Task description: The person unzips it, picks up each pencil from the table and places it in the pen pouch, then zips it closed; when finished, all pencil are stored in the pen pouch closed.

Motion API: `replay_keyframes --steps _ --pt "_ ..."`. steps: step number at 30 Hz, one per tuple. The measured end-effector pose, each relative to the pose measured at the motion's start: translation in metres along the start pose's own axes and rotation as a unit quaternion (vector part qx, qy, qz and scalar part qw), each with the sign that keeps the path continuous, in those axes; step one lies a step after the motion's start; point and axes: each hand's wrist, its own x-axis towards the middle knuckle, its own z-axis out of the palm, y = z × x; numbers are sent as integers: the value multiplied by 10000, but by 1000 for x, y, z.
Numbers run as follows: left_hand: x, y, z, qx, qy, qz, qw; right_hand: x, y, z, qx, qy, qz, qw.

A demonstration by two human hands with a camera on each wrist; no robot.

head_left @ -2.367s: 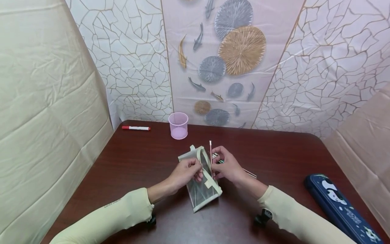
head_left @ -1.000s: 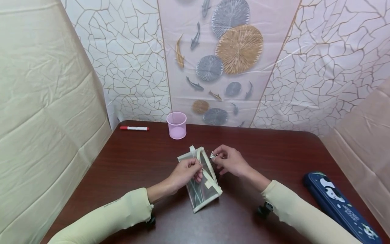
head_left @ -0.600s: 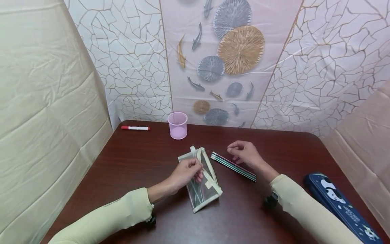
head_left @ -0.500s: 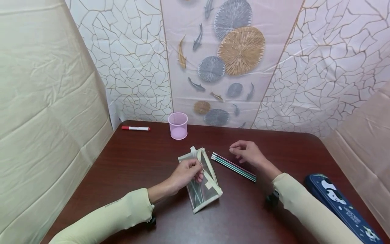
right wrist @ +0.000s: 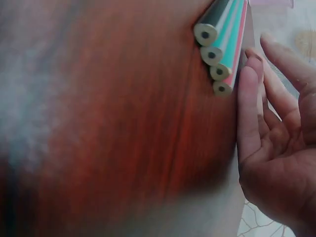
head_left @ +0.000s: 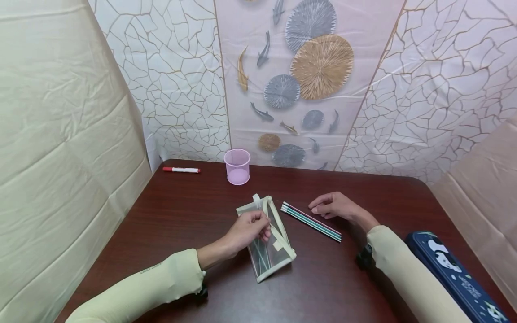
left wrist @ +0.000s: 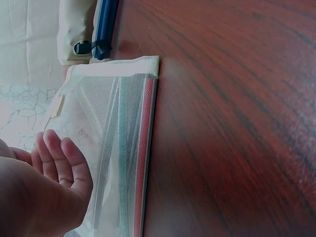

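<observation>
My left hand (head_left: 248,229) pinches the cream edging at the unzipped opening of a mesh pencil pouch (head_left: 264,262), which lies slanted on the table. Through the mesh in the left wrist view show a red pencil (left wrist: 143,143) and a teal pencil (left wrist: 123,163). Right of the pouch, several pencils (head_left: 311,222) lie side by side, white ends toward the pouch. My right hand (head_left: 335,206) is just beyond them with relaxed fingers and holds nothing. In the right wrist view its fingers (right wrist: 248,108) are close beside the pencils' unsharpened ends (right wrist: 212,55).
A pink mesh pen cup (head_left: 237,172) stands near the back edge, with a red-capped marker (head_left: 181,170) to its left. A navy pencil case (head_left: 452,273) with a panda print lies at the right, beside my right forearm. Patterned cloth hangs behind the table.
My right hand held a pencil upright at the pouch opening, then moved over the loose pencils' white ends and away rightward, leaving them on the table. My left hand stayed at the pouch.
</observation>
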Motion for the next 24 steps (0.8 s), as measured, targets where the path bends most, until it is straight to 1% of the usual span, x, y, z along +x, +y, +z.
replay_keyframes --steps 6,11,14,17,24 --pt "0 0 1 8 -7 -4 10000 0 -4 1 -349 -165 -48 9992" --pt "0 -1 2 129 25 -26 9999 -1 -9 4 -619 -333 -347 9969" --pt "0 -1 2 184 32 -43 9998 -1 -11 6 -755 -362 -469 9954" --pt "0 0 3 185 21 -56 9998 0 -11 7 -836 -357 -513 9945" --pt "1 1 4 227 27 -78 9997 -3 -13 8 -802 -360 -571 9945"
